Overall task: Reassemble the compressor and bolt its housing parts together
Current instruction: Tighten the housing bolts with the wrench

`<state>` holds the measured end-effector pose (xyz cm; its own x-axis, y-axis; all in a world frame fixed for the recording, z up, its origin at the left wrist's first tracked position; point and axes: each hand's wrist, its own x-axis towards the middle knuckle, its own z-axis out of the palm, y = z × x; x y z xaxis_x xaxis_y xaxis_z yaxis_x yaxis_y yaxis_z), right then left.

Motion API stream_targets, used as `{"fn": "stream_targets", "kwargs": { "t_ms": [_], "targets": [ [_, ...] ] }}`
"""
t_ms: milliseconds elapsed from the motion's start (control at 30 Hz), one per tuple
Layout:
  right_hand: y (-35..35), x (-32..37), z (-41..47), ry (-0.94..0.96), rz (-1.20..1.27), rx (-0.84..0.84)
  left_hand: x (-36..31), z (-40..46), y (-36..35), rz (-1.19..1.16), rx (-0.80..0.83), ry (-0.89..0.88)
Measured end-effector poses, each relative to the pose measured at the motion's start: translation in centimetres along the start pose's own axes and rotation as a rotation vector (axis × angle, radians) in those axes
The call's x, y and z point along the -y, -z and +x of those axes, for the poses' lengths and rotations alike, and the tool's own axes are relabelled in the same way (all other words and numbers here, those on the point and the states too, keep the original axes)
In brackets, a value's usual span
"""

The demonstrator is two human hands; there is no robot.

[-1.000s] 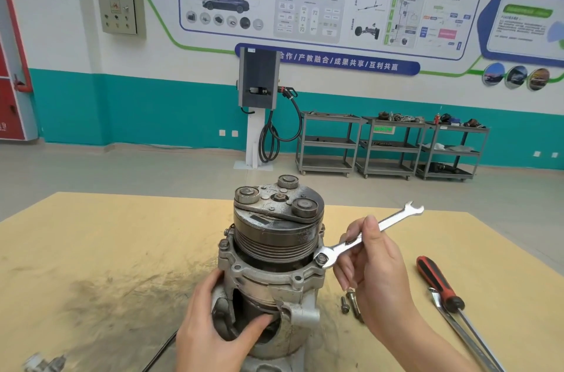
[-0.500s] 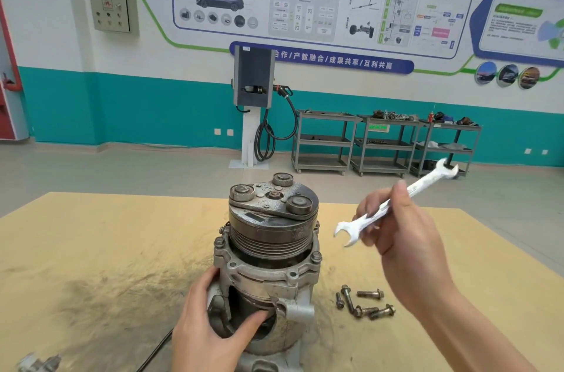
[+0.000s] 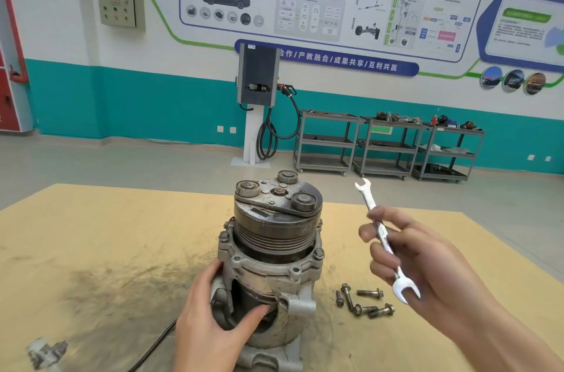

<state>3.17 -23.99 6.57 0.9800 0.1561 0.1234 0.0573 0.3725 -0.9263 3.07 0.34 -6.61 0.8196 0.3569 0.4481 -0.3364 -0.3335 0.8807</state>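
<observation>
The compressor (image 3: 274, 237) stands upright on the yellow table (image 3: 91, 249), pulley and clutch plate on top, bolts showing around its flange. My left hand (image 3: 210, 326) grips the lower housing from the near left, thumb in the side opening. My right hand (image 3: 421, 261) holds a silver open-end wrench (image 3: 381, 237) in the air to the right of the compressor, clear of it, the wrench nearly upright with one jaw up and the other down by my fingers. Several loose bolts (image 3: 363, 301) lie on the table right of the compressor's base.
A black cable (image 3: 152, 347) runs off the near table edge left of my wrist. A small metal part (image 3: 45, 353) lies at the near left corner, blurred. Beyond the table are grey tool carts (image 3: 387, 146) and a charging post (image 3: 259, 103) by the wall.
My right hand lifted the wrench off the flange bolt, moved right and turned it over until it stands nearly upright. The left hand stayed on the housing. The camera tilted slightly.
</observation>
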Motion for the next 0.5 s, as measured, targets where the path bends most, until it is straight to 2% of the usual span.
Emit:
{"fn": "stream_targets", "kwargs": {
  "t_ms": [133,200,333,400,500],
  "targets": [
    [0.4,0.1,0.1,0.042,0.228,0.093,0.3,0.0,0.0,-0.016,0.000,-0.001],
    [0.3,-0.1,0.2,0.084,0.170,0.084,0.3,0.0,0.0,-0.019,-0.005,-0.007],
    [-0.1,-1.3,0.3,0.221,-0.223,-0.098,0.2,0.0,-0.1,-0.009,-0.021,-0.027],
    [-0.2,-1.5,0.4,0.245,-0.201,-0.161,0.2,0.0,-0.1,-0.006,-0.024,-0.031],
    [0.0,-1.6,0.8,0.227,-0.116,-0.124,0.3,0.1,-0.2,0.009,-0.033,-0.017]
  ]
}}
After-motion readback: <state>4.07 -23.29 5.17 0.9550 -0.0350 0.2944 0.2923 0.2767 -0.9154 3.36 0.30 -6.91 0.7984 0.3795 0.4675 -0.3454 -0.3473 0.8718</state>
